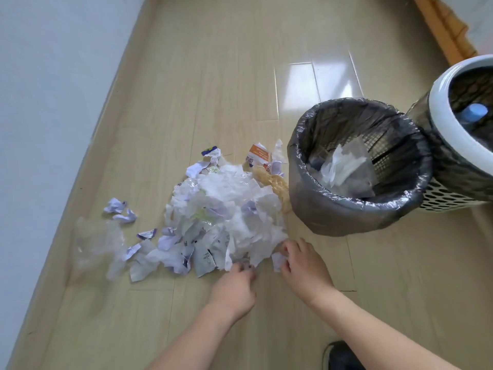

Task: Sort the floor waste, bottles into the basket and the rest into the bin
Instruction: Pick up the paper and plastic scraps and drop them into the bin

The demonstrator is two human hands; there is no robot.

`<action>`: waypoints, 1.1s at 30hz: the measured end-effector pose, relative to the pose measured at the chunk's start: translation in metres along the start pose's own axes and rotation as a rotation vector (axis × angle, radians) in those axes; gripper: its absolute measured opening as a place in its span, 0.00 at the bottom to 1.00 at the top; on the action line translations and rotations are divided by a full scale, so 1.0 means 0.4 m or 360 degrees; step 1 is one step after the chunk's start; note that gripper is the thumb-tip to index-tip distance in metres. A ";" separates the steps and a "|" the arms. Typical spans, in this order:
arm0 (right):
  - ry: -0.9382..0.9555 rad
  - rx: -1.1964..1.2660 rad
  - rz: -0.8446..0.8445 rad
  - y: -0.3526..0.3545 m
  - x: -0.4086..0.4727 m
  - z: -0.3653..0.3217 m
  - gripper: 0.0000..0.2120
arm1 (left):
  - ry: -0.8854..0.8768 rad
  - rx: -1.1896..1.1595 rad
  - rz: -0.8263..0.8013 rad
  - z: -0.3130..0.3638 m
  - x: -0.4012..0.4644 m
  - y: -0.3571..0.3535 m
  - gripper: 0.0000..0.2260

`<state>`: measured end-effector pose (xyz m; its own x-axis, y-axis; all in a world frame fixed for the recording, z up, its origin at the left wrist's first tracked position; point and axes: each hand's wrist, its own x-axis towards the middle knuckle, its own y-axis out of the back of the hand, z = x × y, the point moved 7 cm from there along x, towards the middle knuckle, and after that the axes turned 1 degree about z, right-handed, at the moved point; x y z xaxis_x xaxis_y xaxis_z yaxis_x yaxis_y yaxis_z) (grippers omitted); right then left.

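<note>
Both bare hands reach down to the near edge of a loose heap of torn white and lilac paper and clear plastic scraps (226, 217) lying on the pale wooden plank floor (213, 76). The left hand (234, 287) has its fingers curled down into the scraps at the heap's near edge; the fingertips are buried there, so what they close on cannot be told. The right hand (304, 265), just beside it, has its fingers curled round a small crumpled white and lilac paper scrap (278, 260), which shows between thumb and fingers.

Beyond the right hand's fingers stands the round bin lined with a grey plastic bag (346, 217), open-topped, with crumpled white paper and clear film (344, 166) lying inside it. Touching the bin on the side away from the heap is the white perforated plastic basket with a broad white rim (442, 129); a bottle with a blue cap (476, 113) lies within it.

Beyond the left hand's fingers, on the heap's far edge, lie an orange and white torn packet (257, 154) and a tan honeycomb paper strip (274, 182), the strip reaching to the bin's wall. Out past the heap, away from the bin, a crumpled clear plastic sheet (98, 241) rests on the floor, with a few lilac paper scraps (120, 209) near it. A dark shoe (341, 356) shows close under the right forearm.
</note>
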<state>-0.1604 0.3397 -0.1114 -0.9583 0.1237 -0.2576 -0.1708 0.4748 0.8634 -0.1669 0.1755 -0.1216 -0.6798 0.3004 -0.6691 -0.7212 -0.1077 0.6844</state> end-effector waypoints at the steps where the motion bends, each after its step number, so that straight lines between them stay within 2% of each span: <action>1: -0.0127 -0.0128 -0.0118 -0.020 0.001 0.033 0.15 | 0.0031 0.0069 -0.0015 -0.010 -0.001 -0.020 0.19; 3: -0.0252 -0.0231 -0.0264 -0.046 -0.005 0.072 0.17 | 0.0102 0.0088 -0.0058 -0.027 -0.001 -0.053 0.17; 5: -0.0226 -0.0295 -0.0327 -0.071 -0.010 0.078 0.17 | 0.0132 0.0090 -0.0113 -0.037 -0.005 -0.081 0.16; 8: -0.0170 -0.0382 -0.0426 -0.107 -0.009 0.056 0.15 | 0.0144 0.0091 -0.0107 -0.049 -0.011 -0.101 0.21; 10: -0.0129 -0.0374 -0.0481 -0.124 -0.009 0.029 0.15 | 0.0143 0.0046 -0.0051 -0.060 -0.016 -0.100 0.22; 13: -0.0043 -0.0264 -0.0588 -0.128 -0.010 -0.020 0.11 | 0.0068 -0.0097 0.0134 -0.071 -0.035 -0.065 0.19; 16: -0.0083 -0.0031 -0.0845 -0.103 -0.006 -0.052 0.16 | 0.0073 -0.0300 0.0357 -0.085 -0.078 0.019 0.13; 19: -0.0100 0.0121 -0.1103 -0.023 0.006 -0.098 0.22 | 0.0275 -0.0548 0.0498 -0.114 -0.129 0.127 0.10; 22: -0.0115 0.0260 -0.1160 0.117 0.037 -0.145 0.18 | 0.0389 -0.1063 0.0637 -0.109 -0.176 0.251 0.10; 24: -0.0118 0.0355 -0.1067 0.235 0.070 -0.163 0.13 | 0.0337 -0.1340 0.0740 -0.068 -0.190 0.344 0.08; 26: -0.0132 0.0442 -0.0830 0.373 0.105 -0.163 0.12 | 0.0225 -0.1523 0.0798 -0.004 -0.189 0.435 0.07; 30: -0.0221 0.0385 -0.0112 0.630 0.151 -0.085 0.13 | -0.0041 -0.1773 0.0834 0.159 -0.155 0.577 0.06; 33: -0.0335 0.0226 0.0362 0.733 0.166 0.010 0.18 | -0.0190 -0.1878 0.0782 0.297 -0.109 0.641 0.06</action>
<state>-0.2732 0.4907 0.1231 -0.8974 0.4105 -0.1618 0.0898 0.5289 0.8439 -0.3063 0.2475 0.1173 -0.9348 0.0663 -0.3489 -0.1218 -0.9827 0.1398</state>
